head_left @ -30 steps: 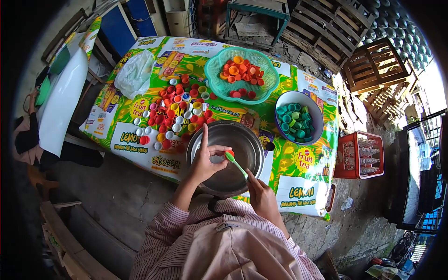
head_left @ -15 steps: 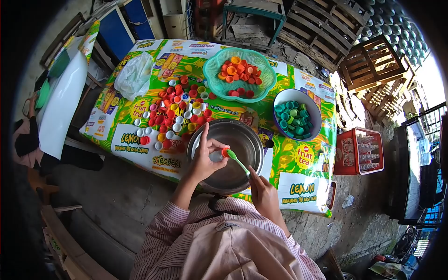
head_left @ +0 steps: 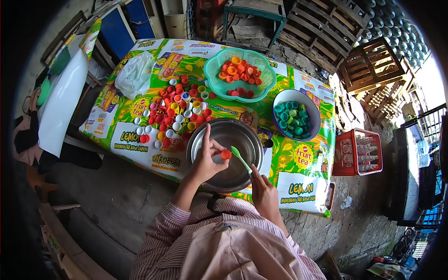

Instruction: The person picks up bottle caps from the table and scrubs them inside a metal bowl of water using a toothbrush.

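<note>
My left hand [head_left: 208, 161] pinches an orange-red bottle cap [head_left: 226, 154] between thumb and fingers, its index finger pointing up. In my right hand [head_left: 264, 190] is a green and white toothbrush [head_left: 241, 159], its head a little to the right of the cap and apart from it. Both hands are over a round metal basin [head_left: 252, 135] at the table's near edge. Loose caps [head_left: 177, 119] in red, white and yellow lie spread to the left of the basin. Behind it stands a turquoise plastic basket [head_left: 212, 86] with orange and red caps inside.
A white and purple bowl [head_left: 313, 103] of green caps stands right of the basin. A crumpled plastic bag [head_left: 134, 77] lies at the table's back left. On the floor to the right is a red crate [head_left: 344, 158] of bottles. Another person's arm [head_left: 33, 105] shows far left.
The toothbrush has come away from the cap, leaving a small gap. The cap now faces more toward me. At far left, the other person's arm has shifted.
</note>
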The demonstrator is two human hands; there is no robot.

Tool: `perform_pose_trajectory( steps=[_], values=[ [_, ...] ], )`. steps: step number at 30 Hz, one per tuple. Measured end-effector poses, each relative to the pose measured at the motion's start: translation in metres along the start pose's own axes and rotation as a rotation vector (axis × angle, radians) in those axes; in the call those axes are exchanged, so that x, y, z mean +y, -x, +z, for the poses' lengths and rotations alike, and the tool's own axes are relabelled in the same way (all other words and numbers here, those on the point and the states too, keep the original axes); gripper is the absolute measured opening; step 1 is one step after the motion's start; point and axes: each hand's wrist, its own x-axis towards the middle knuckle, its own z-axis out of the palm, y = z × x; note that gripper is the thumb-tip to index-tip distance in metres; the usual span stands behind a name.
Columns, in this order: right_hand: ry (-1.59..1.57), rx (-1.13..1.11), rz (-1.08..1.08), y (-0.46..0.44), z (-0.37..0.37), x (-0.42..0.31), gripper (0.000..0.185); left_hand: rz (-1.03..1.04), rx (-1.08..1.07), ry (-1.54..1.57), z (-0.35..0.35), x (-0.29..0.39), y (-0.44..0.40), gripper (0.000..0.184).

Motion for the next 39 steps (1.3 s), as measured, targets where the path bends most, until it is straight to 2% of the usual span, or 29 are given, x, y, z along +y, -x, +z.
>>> perform_pose_trajectory(
  steps=[1, 4, 12, 16, 19, 23, 29, 33, 35, 37, 39],
  values=[
    [0.002, -0.006, 0.005, -0.001, -0.002, -0.001, 0.044, 0.047, -0.011, -0.081, 0.0, 0.0, -0.001, 0.106],
    [-0.02, -0.067, 0.007, -0.002, -0.003, -0.006, 0.042, 0.005, -0.026, -0.034, 0.0, 0.002, -0.003, 0.107],
    [-0.065, -0.033, 0.07, -0.002, 0.002, 0.007, 0.042, -0.014, -0.025, -0.214, -0.006, -0.006, -0.005, 0.108],
    [-0.084, -0.008, -0.058, -0.004, 0.008, 0.009, 0.044, -0.024, -0.043, -0.35, -0.001, 0.002, -0.007, 0.112],
    [-0.051, -0.01, 0.026, -0.004, 0.009, 0.014, 0.044, -0.096, -0.071, -0.342, -0.001, 0.005, -0.009, 0.113],
    [-0.043, -0.028, -0.047, -0.003, 0.011, 0.013, 0.044, -0.084, -0.077, -0.336, 0.0, 0.005, -0.011, 0.113],
    [-0.017, 0.009, 0.025, -0.005, 0.012, 0.019, 0.046, -0.108, -0.07, -0.354, 0.0, 0.007, -0.013, 0.113],
    [-0.03, -0.058, -0.05, -0.002, 0.012, 0.017, 0.048, -0.115, -0.081, -0.305, -0.001, 0.009, -0.017, 0.114],
    [-0.052, 0.015, 0.024, -0.005, 0.013, 0.026, 0.05, -0.115, -0.086, -0.318, -0.001, 0.012, -0.017, 0.114],
    [-0.057, 0.038, 0.01, -0.007, 0.008, 0.02, 0.049, -0.12, -0.081, -0.319, -0.002, 0.013, -0.017, 0.114],
    [-0.058, -0.098, 0.024, -0.005, -0.001, 0.008, 0.044, -0.115, -0.085, -0.307, -0.002, 0.014, -0.019, 0.114]
  ],
)
